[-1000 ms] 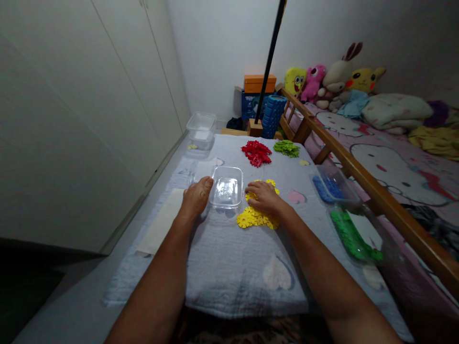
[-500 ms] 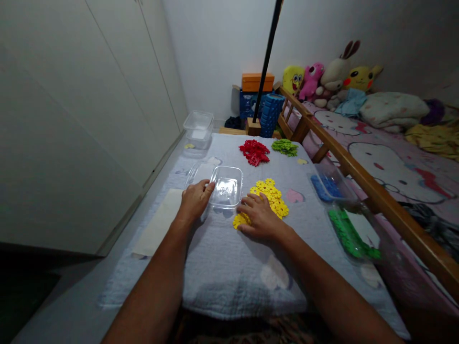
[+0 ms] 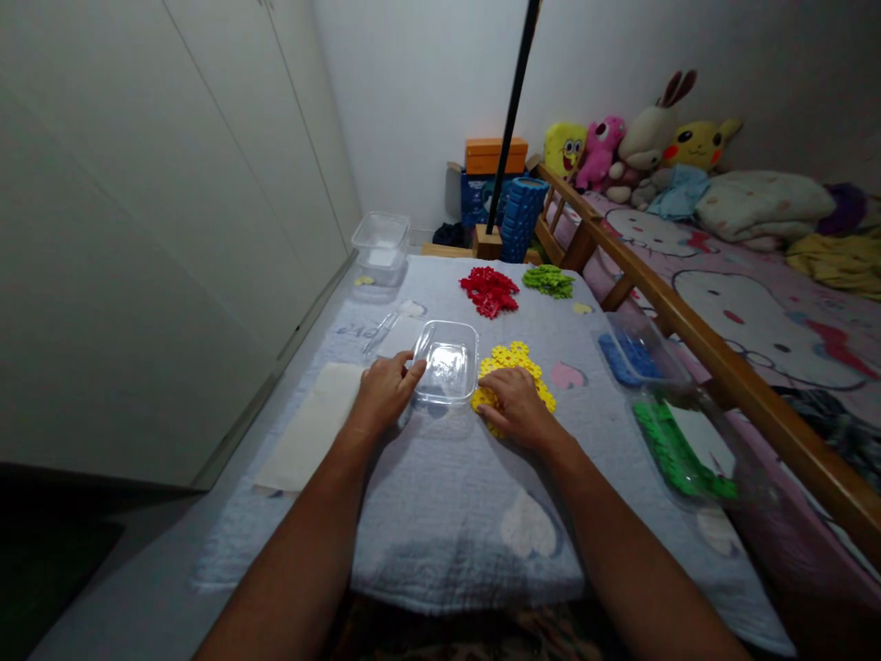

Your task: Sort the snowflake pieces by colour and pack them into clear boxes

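A clear plastic container (image 3: 447, 363) sits empty on the grey blanket (image 3: 440, 523). My left hand (image 3: 385, 395) rests against its near left corner, fingers touching the rim. A pile of yellow snowflake-shaped pieces (image 3: 513, 367) lies just right of the container. My right hand (image 3: 516, 404) lies on the near part of that pile, fingers curled over some pieces and pressed toward the container's side.
Red pieces (image 3: 490, 291) and light green pieces (image 3: 549, 281) lie farther back. Containers of blue pieces (image 3: 633, 356) and green pieces (image 3: 678, 454) sit at the right by a wooden bed rail (image 3: 722, 367). Another clear container (image 3: 381, 243) stands back left. A white wardrobe (image 3: 172, 229) is on the left.
My right hand has drawn the yellow pieces together and moved left against the container. My left hand has shifted slightly right along the container's corner.
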A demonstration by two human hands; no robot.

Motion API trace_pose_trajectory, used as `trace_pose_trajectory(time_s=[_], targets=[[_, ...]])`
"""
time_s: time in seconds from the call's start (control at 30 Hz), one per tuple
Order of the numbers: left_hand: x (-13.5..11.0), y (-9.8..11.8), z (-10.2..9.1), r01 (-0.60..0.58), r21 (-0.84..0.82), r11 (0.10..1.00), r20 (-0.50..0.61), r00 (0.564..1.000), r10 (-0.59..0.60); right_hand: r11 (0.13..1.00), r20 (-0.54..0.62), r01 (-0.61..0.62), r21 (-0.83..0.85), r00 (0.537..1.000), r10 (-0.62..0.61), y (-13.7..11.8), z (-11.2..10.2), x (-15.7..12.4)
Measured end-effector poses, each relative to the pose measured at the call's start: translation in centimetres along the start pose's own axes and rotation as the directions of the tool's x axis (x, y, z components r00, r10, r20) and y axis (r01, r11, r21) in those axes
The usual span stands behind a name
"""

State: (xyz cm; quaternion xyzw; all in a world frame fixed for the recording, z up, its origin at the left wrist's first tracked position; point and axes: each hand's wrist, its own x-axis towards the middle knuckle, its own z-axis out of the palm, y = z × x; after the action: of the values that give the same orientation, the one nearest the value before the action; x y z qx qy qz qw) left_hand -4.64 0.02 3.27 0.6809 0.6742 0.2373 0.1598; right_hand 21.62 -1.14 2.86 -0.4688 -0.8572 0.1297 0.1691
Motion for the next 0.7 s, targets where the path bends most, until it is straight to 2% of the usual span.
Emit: trace_pose_trajectory(time_s=[0.17, 0.33, 0.47, 0.6, 0.7], targets=[[-0.1, 0.5, 0.0, 0.014, -0.033, 0.999, -0.035, 0.999, -0.015, 0.999, -0.054, -0.028, 0.033, 0.998, 0.030, 0.2, 0.5, 0.3], [-0.3, 1.3, 0.8, 0.073, -0.114, 0.991, -0.089, 0.993, -0.084, 0.997, -0.169, -0.022, 0.078, 0.985, 0.035, 0.1, 0.9, 0.5], [-0.5, 1.8, 1.3, 0.075, -0.088, 0.993, -0.160, 0.983, -0.088, 0.992, -0.252, -0.006, 0.126, 0.967, 0.038, 0.4, 0.8, 0.5], [-0.6, 1.6, 1.1, 0.056, -0.013, 0.998, -0.246, 0.968, -0.058, 0.975, -0.366, -0.001, 0.224, 0.927, 0.085, 0.5, 0.4, 0.4], [-0.6, 1.1, 0.9, 0.099, 0.071, 0.993, -0.231, 0.970, -0.080, 0.960, -0.484, 0.023, 0.280, 0.867, 0.120, 0.2, 0.1, 0.4]])
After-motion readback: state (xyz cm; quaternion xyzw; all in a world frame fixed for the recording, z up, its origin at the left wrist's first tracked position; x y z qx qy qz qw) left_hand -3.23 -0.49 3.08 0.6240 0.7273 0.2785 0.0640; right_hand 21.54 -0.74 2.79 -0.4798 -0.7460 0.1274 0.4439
